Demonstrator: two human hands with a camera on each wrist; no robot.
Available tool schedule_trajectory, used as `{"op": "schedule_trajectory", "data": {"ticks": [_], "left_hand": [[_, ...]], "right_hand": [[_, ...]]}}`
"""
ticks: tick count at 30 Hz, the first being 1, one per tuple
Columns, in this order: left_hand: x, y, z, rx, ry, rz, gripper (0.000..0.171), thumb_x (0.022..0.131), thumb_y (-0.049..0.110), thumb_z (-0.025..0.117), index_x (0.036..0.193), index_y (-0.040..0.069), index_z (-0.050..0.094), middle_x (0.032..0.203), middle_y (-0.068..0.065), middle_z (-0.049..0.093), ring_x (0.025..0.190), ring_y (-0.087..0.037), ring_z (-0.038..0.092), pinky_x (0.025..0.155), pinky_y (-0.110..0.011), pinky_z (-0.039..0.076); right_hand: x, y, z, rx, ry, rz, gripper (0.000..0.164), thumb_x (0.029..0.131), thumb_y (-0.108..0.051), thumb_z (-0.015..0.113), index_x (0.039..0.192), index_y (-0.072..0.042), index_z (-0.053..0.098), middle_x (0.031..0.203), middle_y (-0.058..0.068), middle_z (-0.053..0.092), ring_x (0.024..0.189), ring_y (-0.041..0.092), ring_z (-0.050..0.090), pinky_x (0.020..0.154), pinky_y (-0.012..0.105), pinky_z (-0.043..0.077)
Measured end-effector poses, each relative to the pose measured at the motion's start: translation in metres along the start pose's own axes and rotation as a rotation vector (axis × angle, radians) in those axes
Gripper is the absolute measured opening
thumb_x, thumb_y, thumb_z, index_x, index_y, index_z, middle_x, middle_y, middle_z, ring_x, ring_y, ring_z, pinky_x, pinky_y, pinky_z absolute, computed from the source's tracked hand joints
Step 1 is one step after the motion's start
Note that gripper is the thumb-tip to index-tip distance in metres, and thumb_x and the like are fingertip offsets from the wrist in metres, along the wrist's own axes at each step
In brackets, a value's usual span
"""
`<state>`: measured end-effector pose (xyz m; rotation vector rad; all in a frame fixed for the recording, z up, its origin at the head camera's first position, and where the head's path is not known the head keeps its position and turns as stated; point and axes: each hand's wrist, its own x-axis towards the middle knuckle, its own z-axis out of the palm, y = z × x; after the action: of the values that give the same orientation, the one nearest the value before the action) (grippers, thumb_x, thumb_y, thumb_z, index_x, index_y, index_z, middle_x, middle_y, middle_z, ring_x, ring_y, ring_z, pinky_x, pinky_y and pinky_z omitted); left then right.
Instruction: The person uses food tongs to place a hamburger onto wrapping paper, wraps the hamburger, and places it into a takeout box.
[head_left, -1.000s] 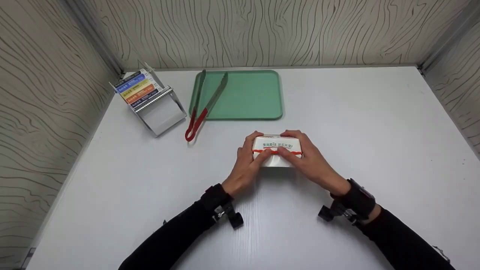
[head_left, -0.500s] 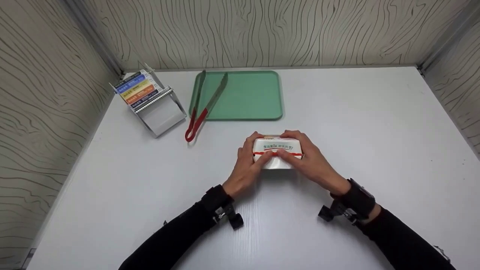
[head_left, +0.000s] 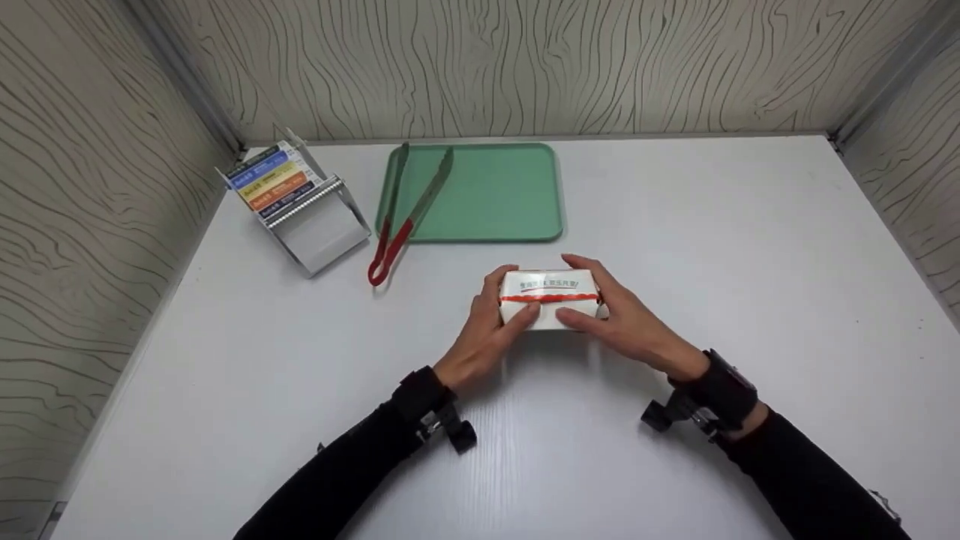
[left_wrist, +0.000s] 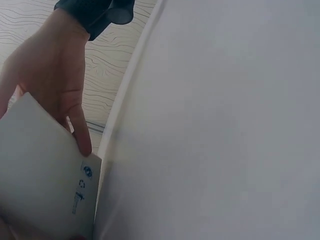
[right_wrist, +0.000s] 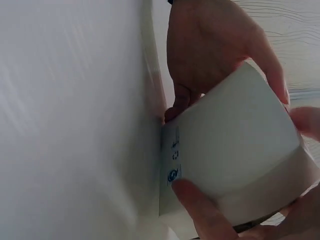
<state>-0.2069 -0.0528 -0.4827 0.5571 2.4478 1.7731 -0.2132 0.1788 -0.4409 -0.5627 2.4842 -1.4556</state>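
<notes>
A white cardboard burger box (head_left: 551, 283), with a red stripe and printed lettering, is held between both hands at the middle of the table. My left hand (head_left: 480, 337) grips its left side, thumb on the front face. On the opposite side my right hand (head_left: 630, 322) holds it, the thumb low on the front and the index finger raised behind the back edge. The plain underside of the box (left_wrist: 42, 165) shows in the left wrist view, with small blue printing near one edge. In the right wrist view a right-hand finger (right_wrist: 197, 205) presses against that underside.
A green tray (head_left: 502, 195) lies at the back of the white table (head_left: 712, 247). Red-handled metal tongs (head_left: 401, 225) rest over its left side, handles hanging past the rim. Left of them stands a metal holder (head_left: 300, 202) with coloured strips. Patterned walls border the table.
The box has tilted, and its upper coloured print no longer shows. My right index finger has lifted from the back edge, and the right thumb has slid below the red stripe.
</notes>
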Motion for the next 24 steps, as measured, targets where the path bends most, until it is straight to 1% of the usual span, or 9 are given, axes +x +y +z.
{"op": "schedule_trajectory", "data": {"ticks": [4,6,9,12,15,17,19,21,24], "left_hand": [[-0.003,-0.003,-0.007,-0.051,-0.069,-0.019,0.084,0.097,0.053,0.064,0.158,0.012,0.024,0.148,-0.009,0.048,0.133,-0.019,0.043,0.114,-0.04,0.034],[-0.005,-0.004,-0.008,-0.041,-0.088,-0.03,0.085,0.096,0.055,0.065,0.159,0.014,0.023,0.152,-0.009,0.045,0.137,-0.019,0.04,0.116,-0.041,0.034],[-0.008,-0.003,-0.009,-0.009,-0.095,-0.038,0.089,0.095,0.06,0.064,0.16,0.017,0.021,0.155,-0.009,0.042,0.141,-0.02,0.037,0.119,-0.043,0.032],[-0.009,-0.002,-0.008,0.04,-0.105,-0.03,0.094,0.093,0.068,0.061,0.161,0.017,0.021,0.157,-0.009,0.04,0.144,-0.021,0.035,0.121,-0.045,0.031],[-0.01,0.0,-0.007,0.086,-0.129,-0.013,0.096,0.093,0.073,0.057,0.162,0.017,0.021,0.159,-0.007,0.039,0.144,-0.021,0.034,0.121,-0.045,0.031],[-0.01,0.001,-0.007,0.105,-0.141,-0.005,0.096,0.093,0.072,0.057,0.162,0.017,0.02,0.159,-0.007,0.039,0.144,-0.022,0.034,0.121,-0.046,0.032],[-0.01,0.002,-0.008,0.113,-0.149,-0.004,0.096,0.093,0.07,0.059,0.162,0.018,0.018,0.16,-0.005,0.039,0.144,-0.022,0.034,0.121,-0.047,0.032],[-0.009,0.002,-0.01,0.117,-0.153,-0.013,0.097,0.093,0.069,0.06,0.163,0.018,0.016,0.16,-0.005,0.039,0.144,-0.022,0.034,0.12,-0.048,0.032],[-0.008,0.003,-0.011,0.11,-0.155,-0.023,0.099,0.093,0.069,0.061,0.163,0.017,0.015,0.16,-0.007,0.038,0.145,-0.022,0.034,0.121,-0.047,0.033]], "right_hand": [[-0.005,0.0,0.002,-0.075,0.014,-0.002,0.072,0.103,-0.034,0.064,0.162,-0.015,0.029,0.148,0.011,0.054,0.118,0.021,0.059,0.097,0.038,0.048],[-0.01,-0.001,0.005,-0.139,0.064,0.003,0.069,0.104,-0.038,0.063,0.161,-0.016,0.031,0.146,0.009,0.054,0.109,0.02,0.06,0.089,0.034,0.05],[-0.018,-0.002,0.013,-0.22,0.191,-0.014,0.066,0.102,-0.041,0.063,0.157,-0.015,0.036,0.144,0.009,0.048,0.091,0.018,0.061,0.076,0.029,0.053],[-0.026,0.0,0.018,-0.328,0.368,-0.123,0.059,0.098,-0.036,0.071,0.143,-0.008,0.045,0.132,0.013,0.048,0.078,0.018,0.067,0.066,0.029,0.058],[-0.034,0.001,0.021,-0.445,0.526,-0.286,0.043,0.089,-0.025,0.08,0.116,-0.003,0.056,0.113,0.014,0.051,0.066,0.018,0.069,0.056,0.032,0.059],[-0.039,0.0,0.021,-0.505,0.576,-0.376,0.035,0.084,-0.02,0.084,0.104,-0.003,0.061,0.105,0.014,0.052,0.065,0.017,0.069,0.057,0.031,0.059],[-0.042,-0.001,0.02,-0.502,0.575,-0.423,0.026,0.082,-0.014,0.086,0.099,-0.005,0.068,0.102,0.012,0.055,0.067,0.017,0.068,0.061,0.027,0.06],[-0.042,-0.002,0.018,-0.466,0.559,-0.451,0.024,0.081,-0.01,0.087,0.101,-0.007,0.075,0.104,0.012,0.057,0.069,0.017,0.068,0.069,0.02,0.059],[-0.04,0.001,0.016,-0.372,0.548,-0.493,0.032,0.076,-0.004,0.09,0.107,-0.011,0.082,0.11,0.013,0.06,0.072,0.019,0.068,0.078,0.011,0.054]]}}
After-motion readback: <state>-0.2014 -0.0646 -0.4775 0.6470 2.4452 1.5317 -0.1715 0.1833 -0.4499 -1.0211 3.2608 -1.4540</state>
